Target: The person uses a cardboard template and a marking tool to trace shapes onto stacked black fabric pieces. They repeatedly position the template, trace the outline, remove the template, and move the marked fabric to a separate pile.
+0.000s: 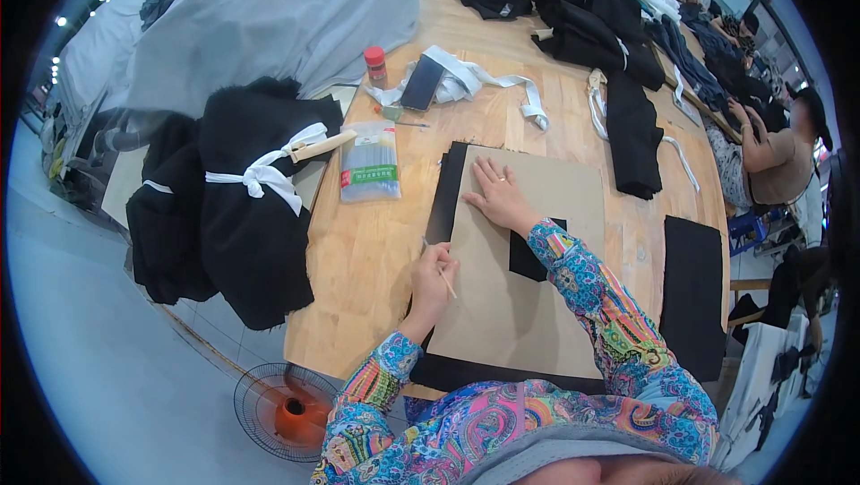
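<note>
A beige cardboard sheet (502,324) with a dark rectangular opening (528,257) lies over black fabric (445,194), which shows along its left and near edges. My right hand (498,194) rests flat on the upper part of the cardboard, fingers spread. Beside the cardboard's left edge, my left hand (433,277) pinches a thin, pale, pen-like stick (447,284). Its upper tip points toward the far left, over the black fabric. Whether the tip touches the fabric I cannot tell.
Tied black fabric bundles (255,216) stand at left, near a clear packet of thin sticks (370,163). Beyond are a red-capped jar (375,64), white strips (461,77) and a dark block (423,82). Black fabric (692,297) lies right; a fan (291,413) stands below left.
</note>
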`<action>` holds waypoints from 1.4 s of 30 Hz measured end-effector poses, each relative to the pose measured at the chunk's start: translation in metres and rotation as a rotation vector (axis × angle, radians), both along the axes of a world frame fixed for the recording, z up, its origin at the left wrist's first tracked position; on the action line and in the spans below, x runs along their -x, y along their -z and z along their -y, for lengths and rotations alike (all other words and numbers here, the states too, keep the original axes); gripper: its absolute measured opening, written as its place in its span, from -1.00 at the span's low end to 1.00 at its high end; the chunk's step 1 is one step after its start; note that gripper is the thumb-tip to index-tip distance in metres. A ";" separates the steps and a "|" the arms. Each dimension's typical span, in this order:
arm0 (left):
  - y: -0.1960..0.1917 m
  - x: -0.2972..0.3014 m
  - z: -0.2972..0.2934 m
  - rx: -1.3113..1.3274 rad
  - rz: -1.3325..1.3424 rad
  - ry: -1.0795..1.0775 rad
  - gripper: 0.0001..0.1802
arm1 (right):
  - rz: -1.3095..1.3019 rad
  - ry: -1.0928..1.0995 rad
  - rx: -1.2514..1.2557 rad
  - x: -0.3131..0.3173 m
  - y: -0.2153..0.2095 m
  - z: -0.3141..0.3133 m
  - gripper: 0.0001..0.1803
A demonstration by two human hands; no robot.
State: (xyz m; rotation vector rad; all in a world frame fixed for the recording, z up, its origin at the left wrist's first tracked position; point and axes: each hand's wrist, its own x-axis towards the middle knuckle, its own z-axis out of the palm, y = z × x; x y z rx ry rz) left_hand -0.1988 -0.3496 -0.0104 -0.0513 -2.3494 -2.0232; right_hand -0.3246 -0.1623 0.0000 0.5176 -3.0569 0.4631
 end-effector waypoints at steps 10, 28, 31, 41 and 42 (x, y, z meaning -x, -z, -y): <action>-0.006 0.001 -0.001 0.015 0.008 0.026 -0.81 | 0.019 0.026 -0.028 -0.004 0.000 -0.006 -0.22; 0.004 0.001 -0.002 -0.019 0.017 -0.005 -0.82 | 0.015 0.016 -0.032 0.002 0.008 -0.005 -0.19; 0.004 0.001 -0.001 -0.064 0.043 0.013 -0.80 | 0.061 0.018 -0.044 0.003 0.005 -0.005 -0.18; -0.040 -0.094 0.048 0.316 0.194 0.094 -0.77 | 0.282 -0.063 -0.062 0.015 -0.013 -0.013 0.17; -0.041 -0.102 0.051 0.340 0.207 0.090 -0.77 | 0.331 -0.066 -0.048 0.016 -0.015 -0.014 0.28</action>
